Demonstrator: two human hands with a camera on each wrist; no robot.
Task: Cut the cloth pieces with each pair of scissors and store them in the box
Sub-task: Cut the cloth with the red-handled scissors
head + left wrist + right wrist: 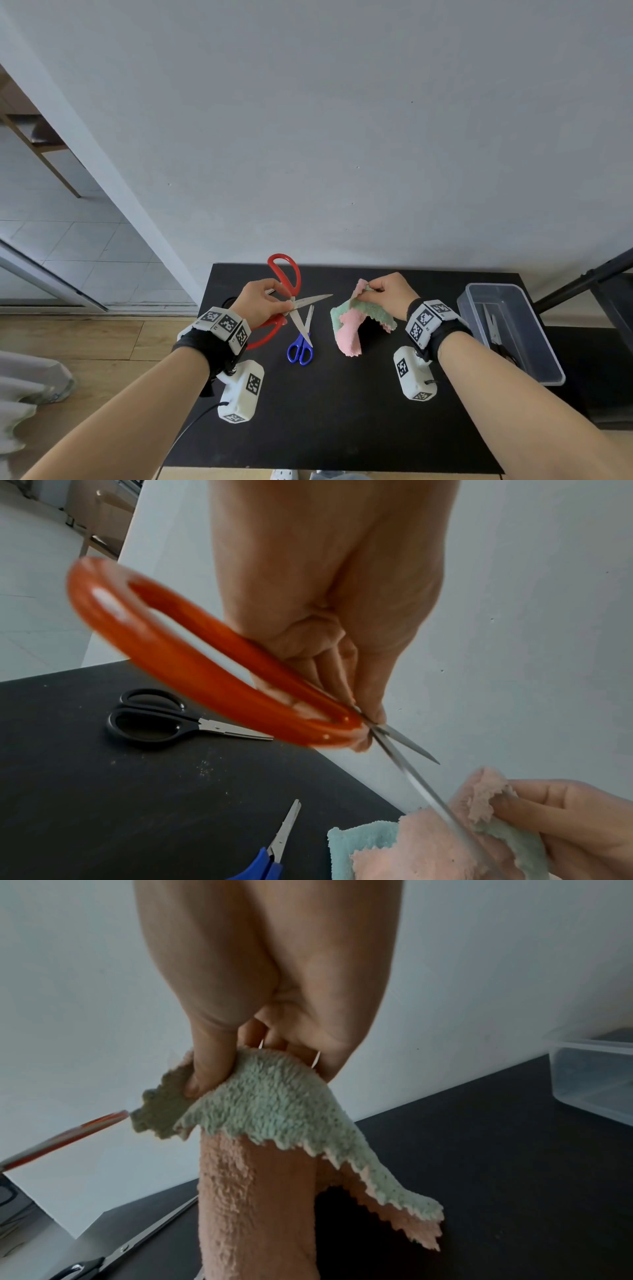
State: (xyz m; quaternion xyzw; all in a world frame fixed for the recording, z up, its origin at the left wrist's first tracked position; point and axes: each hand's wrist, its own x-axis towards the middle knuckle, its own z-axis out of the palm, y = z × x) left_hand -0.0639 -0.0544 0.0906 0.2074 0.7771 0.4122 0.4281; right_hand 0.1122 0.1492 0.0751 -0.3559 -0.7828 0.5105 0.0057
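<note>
Fingers of the left hand (262, 301) curl round the red scissors (286, 274) near the pivot, where handles meet blades — not through the loops. The blades stand spread apart: one points right toward the cloth, the other slants down over the table (342, 411). From the left wrist view, one blade tip reaches the upper edge of the cloth, though I cannot tell whether it touches. Black scissors (150, 715) lie flat on the table farther left, closed. Just right of the red pair, blue scissors (301, 346) lie closed on the black surface, handles toward the person.

Next comes the cloth (356, 322), pink on one face and green on the other, with zigzag edges. Its top corner is lifted while the lower part droops onto the table. The right hand (390, 291) pinches that corner tightly between thumb and curled fingers — a narrow grip.

Farthest right stands the clear plastic box (548, 356), near the table's edge, with one pair of metal scissors lying inside.
</note>
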